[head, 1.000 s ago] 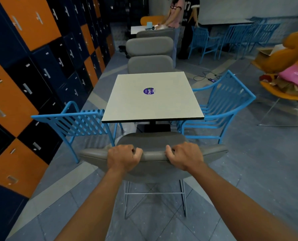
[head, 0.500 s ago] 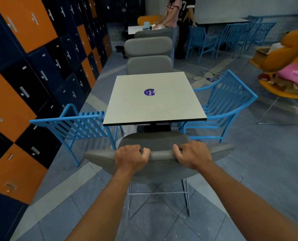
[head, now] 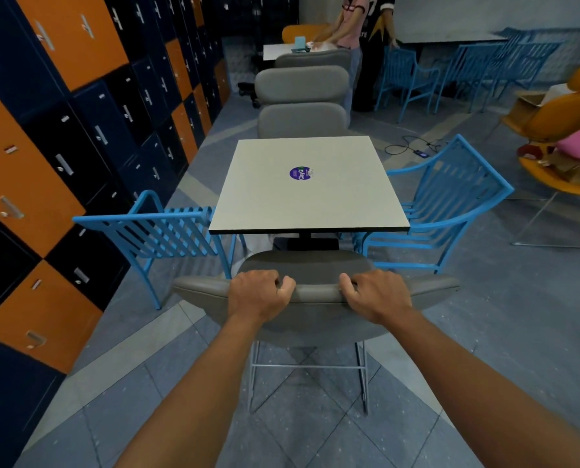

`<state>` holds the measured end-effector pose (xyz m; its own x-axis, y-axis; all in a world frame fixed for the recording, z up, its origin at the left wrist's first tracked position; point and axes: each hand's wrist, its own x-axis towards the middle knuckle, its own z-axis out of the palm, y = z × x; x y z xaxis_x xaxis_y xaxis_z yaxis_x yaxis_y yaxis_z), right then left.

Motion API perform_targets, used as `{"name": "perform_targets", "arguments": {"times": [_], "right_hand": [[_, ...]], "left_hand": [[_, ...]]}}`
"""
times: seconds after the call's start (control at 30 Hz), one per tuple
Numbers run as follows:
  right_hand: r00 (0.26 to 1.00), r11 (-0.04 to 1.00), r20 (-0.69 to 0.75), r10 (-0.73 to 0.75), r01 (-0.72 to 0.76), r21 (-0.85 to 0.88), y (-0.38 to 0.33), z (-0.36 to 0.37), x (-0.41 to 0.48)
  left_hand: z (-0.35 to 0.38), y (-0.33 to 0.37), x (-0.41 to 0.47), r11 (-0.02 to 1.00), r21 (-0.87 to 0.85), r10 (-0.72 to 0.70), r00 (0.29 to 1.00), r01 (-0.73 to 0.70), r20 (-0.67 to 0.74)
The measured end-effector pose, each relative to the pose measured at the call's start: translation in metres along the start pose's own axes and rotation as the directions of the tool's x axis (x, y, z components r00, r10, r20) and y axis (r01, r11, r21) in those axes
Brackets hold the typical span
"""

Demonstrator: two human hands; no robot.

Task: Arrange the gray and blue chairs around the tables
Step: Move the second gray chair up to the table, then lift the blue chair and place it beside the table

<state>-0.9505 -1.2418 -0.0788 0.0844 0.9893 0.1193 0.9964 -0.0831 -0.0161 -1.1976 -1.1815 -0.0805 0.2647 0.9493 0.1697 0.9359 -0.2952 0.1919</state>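
Observation:
A gray padded chair (head: pixel 315 293) stands at the near side of a square light table (head: pixel 309 201), its seat tucked just under the table edge. My left hand (head: pixel 258 295) and my right hand (head: pixel 376 293) both grip the top of its backrest. A blue slatted chair (head: pixel 160 236) sits at the table's left side and another blue chair (head: pixel 450 197) at its right. A second gray chair (head: pixel 302 121) faces the table's far side, with more gray chairs (head: pixel 300 84) behind it.
Orange and dark lockers (head: pixel 45 163) line the left wall close to the left blue chair. Orange lounge chairs (head: pixel 559 130) with a pink bag stand at right. Several blue chairs (head: pixel 407 76) and two people (head: pixel 359 35) are at the back. A cable (head: pixel 413 150) lies on the floor.
The gray chair under my hands has shifted slightly right and toward the table. My grip on the backrest is unchanged.

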Motion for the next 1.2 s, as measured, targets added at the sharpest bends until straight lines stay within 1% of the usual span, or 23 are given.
{"name": "perform_targets", "arguments": {"times": [0.13,0.27,0.33,0.4,0.53,0.67,0.83,0.93,1.0,1.1,1.2], "right_hand": [[0.999,0.998,0.03,-0.028,0.026,0.053,-0.003,-0.001,-0.001],[0.997,0.994,0.028,-0.066,0.063,0.093,-0.03,0.0,0.006],[0.993,0.987,0.04,-0.108,0.102,0.128,-0.057,0.001,0.011],[0.987,0.976,0.066,-0.146,0.133,0.174,-0.086,0.001,0.017],[0.968,0.949,0.12,-0.219,0.183,0.257,-0.151,0.002,0.041],[0.95,0.924,0.126,-0.286,0.238,0.299,-0.219,0.002,0.079],[0.954,0.919,0.144,-0.264,0.204,0.336,-0.303,0.006,0.141],[0.953,0.918,0.174,-0.247,0.172,0.358,-0.357,0.007,0.178],[0.948,0.919,0.203,-0.246,0.161,0.36,-0.387,0.01,0.2],[0.935,0.929,0.25,-0.253,0.162,0.333,-0.426,0.018,0.23],[0.933,0.936,0.266,-0.243,0.153,0.318,-0.458,0.027,0.262]], "left_hand": [[0.0,-0.006,-0.002,0.998,-0.046,0.05,0.998,-0.051,-0.032],[-0.003,-0.025,-0.019,0.989,-0.149,-0.016,0.989,-0.006,-0.144],[-0.006,-0.04,-0.029,0.986,-0.165,-0.043,0.981,0.011,-0.191],[-0.012,-0.056,-0.033,0.986,-0.168,-0.059,0.977,0.024,-0.206],[-0.024,-0.102,-0.026,0.977,-0.197,-0.105,0.985,0.076,-0.138],[-0.035,-0.166,-0.011,0.96,-0.253,-0.147,0.986,0.123,-0.077],[-0.049,-0.266,0.018,0.933,-0.307,-0.191,0.981,0.188,0.019],[-0.06,-0.332,0.039,0.94,-0.283,-0.186,0.982,0.189,0.038],[-0.063,-0.368,0.054,0.939,-0.27,-0.207,0.977,0.214,0.055],[-0.059,-0.41,0.073,0.931,-0.278,-0.228,0.971,0.237,0.067],[-0.049,-0.444,0.097,0.929,-0.27,-0.238,0.968,0.252,0.085]]}}
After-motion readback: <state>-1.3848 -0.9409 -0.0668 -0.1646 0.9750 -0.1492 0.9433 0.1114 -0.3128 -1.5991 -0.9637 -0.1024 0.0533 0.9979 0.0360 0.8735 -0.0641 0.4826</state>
